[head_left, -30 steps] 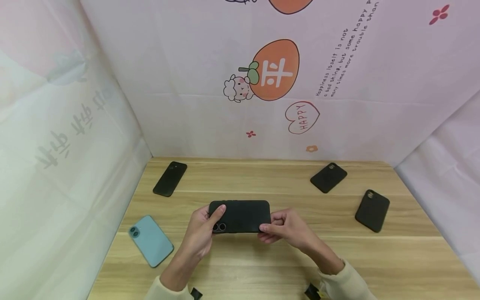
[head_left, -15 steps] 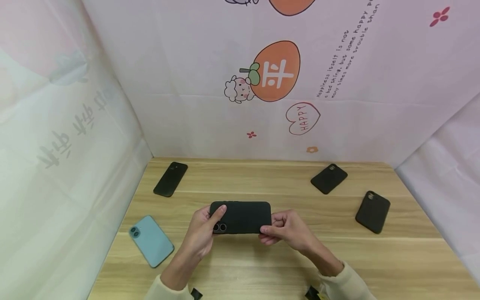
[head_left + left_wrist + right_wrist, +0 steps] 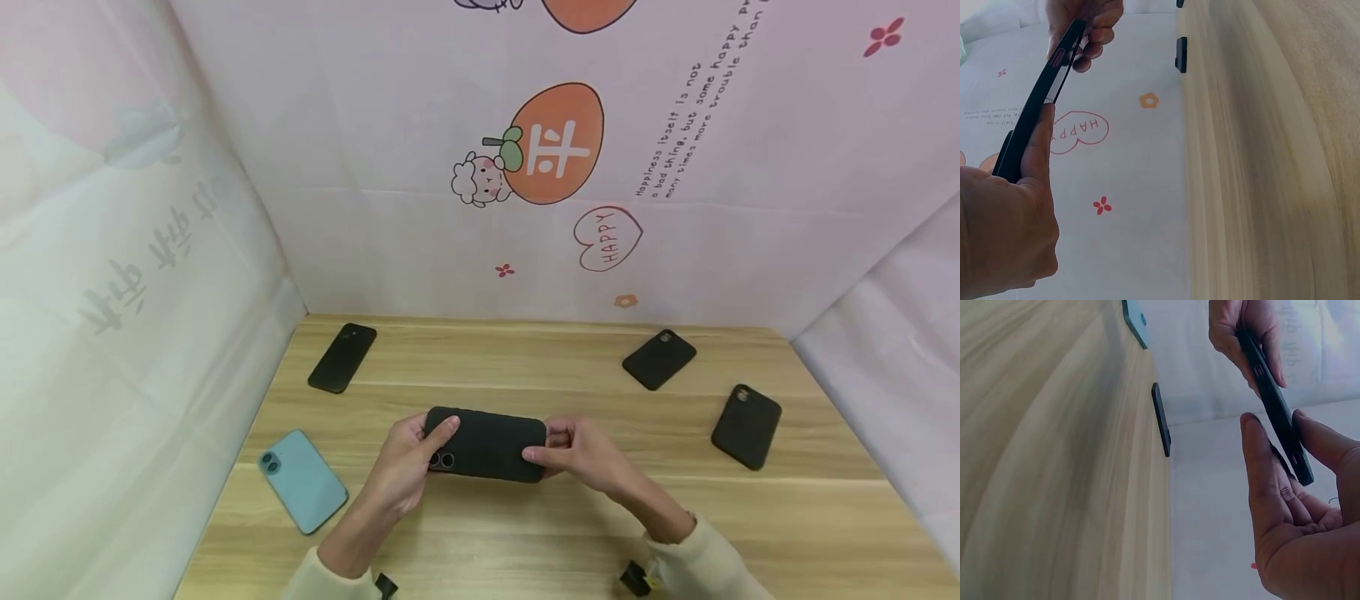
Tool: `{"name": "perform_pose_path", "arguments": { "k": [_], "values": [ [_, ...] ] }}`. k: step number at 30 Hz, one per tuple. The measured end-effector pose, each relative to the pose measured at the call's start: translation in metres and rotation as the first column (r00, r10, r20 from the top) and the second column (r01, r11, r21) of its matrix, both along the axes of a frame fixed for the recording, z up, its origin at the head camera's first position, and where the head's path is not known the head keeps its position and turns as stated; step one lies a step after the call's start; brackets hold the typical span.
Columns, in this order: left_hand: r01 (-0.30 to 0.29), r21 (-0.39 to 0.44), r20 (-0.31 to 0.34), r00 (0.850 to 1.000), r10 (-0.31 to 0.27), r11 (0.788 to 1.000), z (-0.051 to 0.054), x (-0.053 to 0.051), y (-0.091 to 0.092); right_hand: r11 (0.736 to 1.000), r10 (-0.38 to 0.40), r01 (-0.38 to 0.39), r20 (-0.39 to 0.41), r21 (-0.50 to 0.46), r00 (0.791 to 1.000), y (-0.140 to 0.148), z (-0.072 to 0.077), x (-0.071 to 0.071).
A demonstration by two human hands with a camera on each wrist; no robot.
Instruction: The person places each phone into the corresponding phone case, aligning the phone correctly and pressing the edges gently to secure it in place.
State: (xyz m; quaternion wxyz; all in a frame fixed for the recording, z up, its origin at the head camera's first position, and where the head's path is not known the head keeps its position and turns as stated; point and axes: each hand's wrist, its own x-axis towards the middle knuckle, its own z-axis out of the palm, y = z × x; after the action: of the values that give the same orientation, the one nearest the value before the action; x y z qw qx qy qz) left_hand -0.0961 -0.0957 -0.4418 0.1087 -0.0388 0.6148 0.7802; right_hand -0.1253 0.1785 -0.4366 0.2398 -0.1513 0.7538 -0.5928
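Observation:
A black phone or case is held lengthwise above the table, its two round camera rings at its left end in the head view. My left hand grips that end, thumb across the back. The right hand pinches the other end, thumb on the back and fingers behind. In the left wrist view the black piece shows edge-on, with a thin dark sheet or edge standing slightly apart from it near the right hand's fingers. The right wrist view shows the dark piece between both hands.
On the wooden table lie a light blue phone at left, a black phone at back left, and two black cases at right. Printed cloth hangs behind and at both sides.
The black piece has tilted, its right end now lower and slightly nearer the person. Both hands still hold it, and the right fingers have shifted behind its end.

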Motion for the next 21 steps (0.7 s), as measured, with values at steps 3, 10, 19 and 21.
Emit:
{"name": "perform_pose_path", "arguments": {
  "k": [3, 10, 19, 21],
  "values": [
    [0.071, -0.007, -0.011, 0.997, -0.071, 0.997, 0.0, -0.001, -0.001, 0.999, 0.009, -0.005, -0.07, 0.05, 0.997, -0.001, 0.005, -0.005],
    [0.272, -0.097, -0.033, 0.961, -0.276, 0.957, -0.001, -0.006, 0.0, 0.976, 0.143, -0.097, -0.239, 0.197, 0.96, -0.01, 0.013, -0.012],
    [0.396, -0.224, -0.059, 0.906, -0.418, 0.891, 0.001, -0.011, 0.0, 0.951, 0.267, -0.208, -0.272, 0.229, 0.925, -0.019, 0.012, -0.011],
    [0.405, -0.239, -0.052, 0.902, -0.428, 0.882, 0.001, -0.012, 0.0, 0.95, 0.266, -0.205, -0.265, 0.237, 0.927, -0.019, 0.011, -0.01]
  ]
}}
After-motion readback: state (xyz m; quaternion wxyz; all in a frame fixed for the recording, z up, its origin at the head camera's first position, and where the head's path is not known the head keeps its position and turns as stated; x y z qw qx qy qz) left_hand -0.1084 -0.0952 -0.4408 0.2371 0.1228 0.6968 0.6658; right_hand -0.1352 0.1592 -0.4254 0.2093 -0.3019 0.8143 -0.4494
